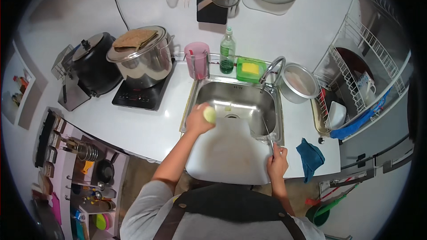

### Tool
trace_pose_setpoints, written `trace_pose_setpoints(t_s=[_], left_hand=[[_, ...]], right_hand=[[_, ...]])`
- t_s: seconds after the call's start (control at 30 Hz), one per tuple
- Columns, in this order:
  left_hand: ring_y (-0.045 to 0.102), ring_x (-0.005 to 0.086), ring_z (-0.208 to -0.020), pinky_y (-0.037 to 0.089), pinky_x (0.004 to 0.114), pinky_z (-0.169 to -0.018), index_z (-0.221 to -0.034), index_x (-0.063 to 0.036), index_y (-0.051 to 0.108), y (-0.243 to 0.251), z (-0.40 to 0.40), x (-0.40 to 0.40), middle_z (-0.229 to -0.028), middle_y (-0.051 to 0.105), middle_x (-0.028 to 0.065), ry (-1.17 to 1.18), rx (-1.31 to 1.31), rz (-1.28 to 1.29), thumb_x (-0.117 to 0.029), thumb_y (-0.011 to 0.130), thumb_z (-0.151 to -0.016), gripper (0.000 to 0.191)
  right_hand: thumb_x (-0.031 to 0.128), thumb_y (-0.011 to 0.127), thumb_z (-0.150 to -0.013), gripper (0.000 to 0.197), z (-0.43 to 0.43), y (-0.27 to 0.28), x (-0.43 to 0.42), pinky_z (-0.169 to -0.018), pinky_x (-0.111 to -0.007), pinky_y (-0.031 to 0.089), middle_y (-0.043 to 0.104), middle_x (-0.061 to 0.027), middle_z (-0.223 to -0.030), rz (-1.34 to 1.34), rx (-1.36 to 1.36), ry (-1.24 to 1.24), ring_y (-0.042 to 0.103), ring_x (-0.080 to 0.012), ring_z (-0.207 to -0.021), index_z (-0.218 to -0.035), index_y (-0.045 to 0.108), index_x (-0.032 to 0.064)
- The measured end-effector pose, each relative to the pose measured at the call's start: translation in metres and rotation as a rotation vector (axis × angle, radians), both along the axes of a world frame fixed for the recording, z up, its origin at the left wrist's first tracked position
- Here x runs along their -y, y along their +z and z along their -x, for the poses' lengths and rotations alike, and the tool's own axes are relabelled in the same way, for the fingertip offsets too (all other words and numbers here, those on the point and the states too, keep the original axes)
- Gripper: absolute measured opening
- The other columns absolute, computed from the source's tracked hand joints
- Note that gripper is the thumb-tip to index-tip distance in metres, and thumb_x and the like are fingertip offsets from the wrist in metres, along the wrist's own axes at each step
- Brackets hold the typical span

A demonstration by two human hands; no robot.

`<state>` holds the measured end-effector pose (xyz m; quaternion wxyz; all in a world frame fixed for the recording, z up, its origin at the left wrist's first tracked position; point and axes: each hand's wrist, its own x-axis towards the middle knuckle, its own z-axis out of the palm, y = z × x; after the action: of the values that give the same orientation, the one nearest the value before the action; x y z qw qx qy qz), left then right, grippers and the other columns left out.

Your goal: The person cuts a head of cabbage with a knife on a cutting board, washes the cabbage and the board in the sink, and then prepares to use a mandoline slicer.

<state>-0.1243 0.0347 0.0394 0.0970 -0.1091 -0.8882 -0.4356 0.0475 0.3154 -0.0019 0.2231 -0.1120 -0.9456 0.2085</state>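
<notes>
My left hand (199, 119) holds a pale yellow-green rounded item (209, 114), perhaps a peeled vegetable, over the left side of the stainless steel sink (240, 88). A white cutting board (227, 153) lies across the sink's near edge and the counter front, close to my body. At the board's right side, my right hand (277, 161) grips a knife (271, 136) by its handle, the blade pointing away over the sink. Beside the blade, a clear plastic piece (262, 135) is partly visible in the sink.
Behind the sink stand a pink cup (196, 60), a green bottle (227, 51), a yellow sponge (250, 68), a faucet (274, 70) and a metal pot (299, 83). A steel stockpot (143, 60) sits left on an induction cooker (141, 96). A blue cloth (310, 158) and dish rack (357, 83) are right.
</notes>
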Motion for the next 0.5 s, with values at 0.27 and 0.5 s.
trace_pose_setpoints(t_s=[0.27, 0.5], left_hand=[[0.056, 0.0169, -0.082, 0.051, 0.033, -0.053, -0.124, -0.0163, 0.039, 0.039, 0.030, -0.007, -0.097, 0.052, 0.0060, -0.070, 0.506, -0.664, -0.035, 0.072, -0.073, 0.063], [0.050, 0.0281, -0.103, 0.052, 0.047, -0.072, -0.136, -0.0250, 0.023, 0.012, -0.010, -0.062, -0.123, 0.040, 0.0078, -0.329, 0.783, -0.853, -0.054, 0.050, -0.082, 0.067]], right_hand=[[0.002, 0.055, -0.073, 0.045, -0.043, 0.008, 0.011, -0.067, -0.043, 0.047, 0.050, -0.0157, -0.099, -0.022, 0.259, 0.108, 0.055, -0.0331, -0.088, -0.117, 0.057, 0.0113], [0.019, 0.078, -0.066, 0.079, 0.031, 0.067, 0.062, -0.094, -0.043, 0.040, 0.046, -0.0209, -0.120, 0.163, -0.264, 0.359, 0.048, -0.0355, -0.108, -0.132, 0.038, 0.0001]])
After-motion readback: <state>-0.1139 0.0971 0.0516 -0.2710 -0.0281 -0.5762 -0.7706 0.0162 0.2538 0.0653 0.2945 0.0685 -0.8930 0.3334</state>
